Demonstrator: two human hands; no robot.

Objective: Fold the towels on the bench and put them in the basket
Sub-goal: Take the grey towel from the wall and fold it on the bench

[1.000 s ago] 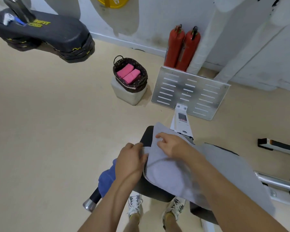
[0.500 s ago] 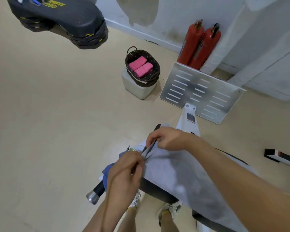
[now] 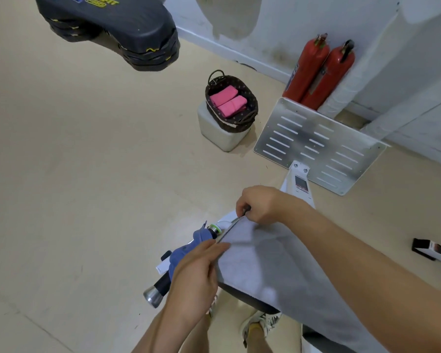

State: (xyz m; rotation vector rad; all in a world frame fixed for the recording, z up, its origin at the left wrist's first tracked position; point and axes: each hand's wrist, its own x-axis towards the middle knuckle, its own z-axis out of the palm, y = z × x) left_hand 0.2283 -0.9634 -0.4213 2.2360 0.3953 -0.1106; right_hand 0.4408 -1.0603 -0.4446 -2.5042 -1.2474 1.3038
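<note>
Both hands pinch the grey towel (image 3: 265, 263) along one short edge. The right hand (image 3: 261, 205) holds the far corner between thumb and curled fingers. The left hand (image 3: 199, 271) holds the near corner with its fingers lying long over the hem. We can't see that thumb, but it looks like a pinch. The edge runs taut between the two hands.

The towel lies draped over the bench (image 3: 250, 300), and the rest of it trails off under the right forearm.

We read the step as the first fold, carrying this edge over to the opposite end. To do it well:
- lift both corners together and hold the tension so the hem stays straight
- match the corners before pressing the crease flat
- watch the blue towel (image 3: 186, 250), bunched just beside the left hand and touching the grey edge, as it could get dragged along
- fold compact, because the basket (image 3: 251, 112) already holds two pink towels (image 3: 228, 100) side by side and the spare room looks tight

Materials:
- The grey cloth is thin, matte and limp, with one soft ridge across it. We expect it to sag the moment tension drops.
- The bench pad is dark and smooth, so it probably offers little grip and the cloth may slide.
- The blue towel looks thicker and lumpier.
- The basket is a dark oval weave with a loop handle. It sits on a white box (image 3: 219, 136) on the floor, well apart from the bench, so we'll have to carry the folded towel over.
</note>
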